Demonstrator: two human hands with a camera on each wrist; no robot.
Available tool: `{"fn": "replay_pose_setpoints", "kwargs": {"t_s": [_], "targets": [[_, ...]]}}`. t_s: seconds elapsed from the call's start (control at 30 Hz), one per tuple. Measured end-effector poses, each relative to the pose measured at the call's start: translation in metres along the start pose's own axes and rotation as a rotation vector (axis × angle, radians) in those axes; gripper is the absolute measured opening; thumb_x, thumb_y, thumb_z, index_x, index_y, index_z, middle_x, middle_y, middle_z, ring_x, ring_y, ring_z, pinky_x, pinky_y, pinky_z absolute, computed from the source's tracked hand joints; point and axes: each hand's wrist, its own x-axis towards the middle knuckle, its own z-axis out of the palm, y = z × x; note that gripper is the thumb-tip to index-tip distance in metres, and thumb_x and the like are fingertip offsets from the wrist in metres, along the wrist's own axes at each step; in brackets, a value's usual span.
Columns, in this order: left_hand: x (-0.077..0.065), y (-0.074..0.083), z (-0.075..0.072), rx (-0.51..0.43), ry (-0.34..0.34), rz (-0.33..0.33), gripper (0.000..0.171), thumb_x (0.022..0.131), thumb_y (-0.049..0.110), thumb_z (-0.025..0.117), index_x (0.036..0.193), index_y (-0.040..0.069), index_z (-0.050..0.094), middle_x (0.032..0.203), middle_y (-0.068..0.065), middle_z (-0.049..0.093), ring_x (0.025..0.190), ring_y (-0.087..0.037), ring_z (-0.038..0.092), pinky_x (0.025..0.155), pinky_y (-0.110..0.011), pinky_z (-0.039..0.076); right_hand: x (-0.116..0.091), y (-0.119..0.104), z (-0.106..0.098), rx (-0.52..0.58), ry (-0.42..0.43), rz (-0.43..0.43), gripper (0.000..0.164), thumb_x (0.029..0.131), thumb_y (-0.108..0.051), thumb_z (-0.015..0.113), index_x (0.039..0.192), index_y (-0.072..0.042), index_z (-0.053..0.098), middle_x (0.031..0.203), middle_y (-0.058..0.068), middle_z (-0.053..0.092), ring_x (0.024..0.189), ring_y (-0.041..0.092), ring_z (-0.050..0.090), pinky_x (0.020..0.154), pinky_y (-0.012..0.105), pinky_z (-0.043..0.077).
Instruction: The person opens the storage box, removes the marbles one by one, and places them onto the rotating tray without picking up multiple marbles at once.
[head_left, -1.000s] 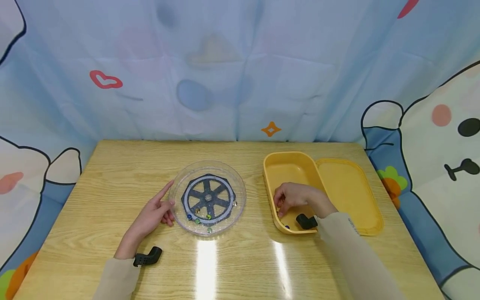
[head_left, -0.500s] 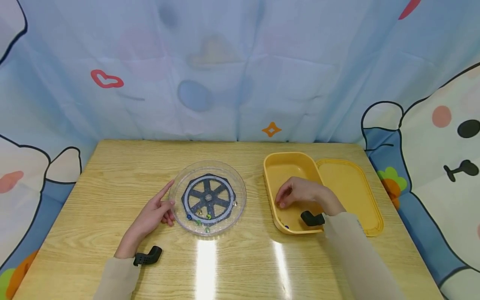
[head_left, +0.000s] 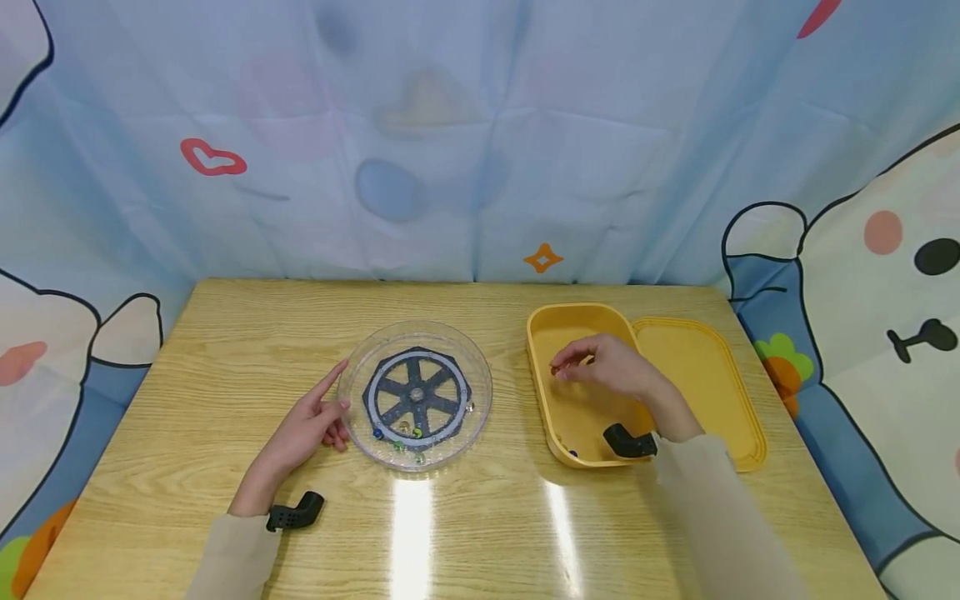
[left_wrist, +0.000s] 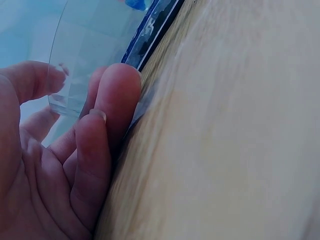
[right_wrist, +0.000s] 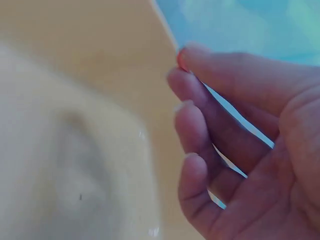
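In the head view my left hand (head_left: 306,427) rests at the left side of a clear round dish (head_left: 480,367), its index finger stretched along the wall and its thumb at the rim. The dish has a dark spoked pattern on its bottom and several glass marbles, including a blue marble (head_left: 378,434). My right hand (head_left: 609,364) is over the open yellow box (head_left: 533,367), pinching a small reddish marble (right_wrist: 182,59) between thumb and index finger. A dark blue marble (head_left: 573,453) lies in the box's near-left corner.
A yellow lid (head_left: 693,383) lies flat to the right of the box, partly behind the right arm. Everything stands on a wooden table (head_left: 247,333). A printed light-blue curtain (head_left: 465,150) hangs behind and at both sides.
My right hand has risen from the box's near-left part and moved slightly toward the far side, with the reddish marble now visible in its fingertips. My left hand has stayed at the dish.
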Motion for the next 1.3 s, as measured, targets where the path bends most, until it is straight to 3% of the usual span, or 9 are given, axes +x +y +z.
{"fn": "replay_pose_setpoints", "kwargs": {"t_s": [0.13,0.27,0.57,0.87,1.3], "targets": [[0.0,0.001,0.0,0.005,0.002,0.001,0.061,0.106,0.018,0.049,0.16,0.03,0.022,0.072,-0.018,0.063,0.057,-0.027,0.064,0.056,-0.037,0.058,-0.002,-0.013,0.009,-0.04,0.097,-0.075,0.012,0.092,-0.013,0.073,0.102,-0.008,0.077,0.095,0.002,0.073,0.081,0.02,0.062,0.063,0.026,0.048],[0.0,0.001,0.001,0.005,0.001,0.003,0.061,0.106,0.018,0.049,0.16,0.03,0.022,0.072,-0.018,0.063,0.057,-0.027,0.064,0.056,-0.037,0.059,0.001,-0.021,0.02,-0.037,0.139,-0.087,0.013,0.091,-0.017,0.075,0.101,-0.009,0.078,0.091,-0.001,0.073,0.08,0.019,0.06,0.061,0.026,0.048],[-0.001,0.001,0.0,0.003,0.006,0.002,0.062,0.106,0.017,0.05,0.16,0.028,0.022,0.072,-0.018,0.063,0.057,-0.027,0.064,0.056,-0.037,0.059,0.005,-0.043,0.049,0.027,0.165,-0.104,0.013,0.091,-0.014,0.075,0.102,-0.008,0.078,0.095,-0.001,0.074,0.082,0.02,0.062,0.064,0.026,0.05],[0.0,-0.002,0.001,0.006,0.007,0.003,0.062,0.106,0.018,0.05,0.16,0.029,0.022,0.073,-0.018,0.063,0.058,-0.027,0.064,0.057,-0.038,0.059,0.013,-0.065,0.086,0.02,0.179,-0.149,0.01,0.089,-0.01,0.076,0.099,-0.013,0.078,0.095,-0.004,0.073,0.082,0.016,0.061,0.063,0.028,0.049],[0.001,-0.002,-0.001,0.001,0.009,-0.006,0.061,0.106,0.018,0.049,0.16,0.03,0.022,0.072,-0.018,0.063,0.058,-0.027,0.064,0.058,-0.038,0.06,0.027,-0.073,0.134,0.045,0.207,-0.16,0.01,0.087,-0.009,0.078,0.097,-0.013,0.078,0.093,-0.005,0.071,0.08,0.013,0.06,0.062,0.027,0.05]]}}
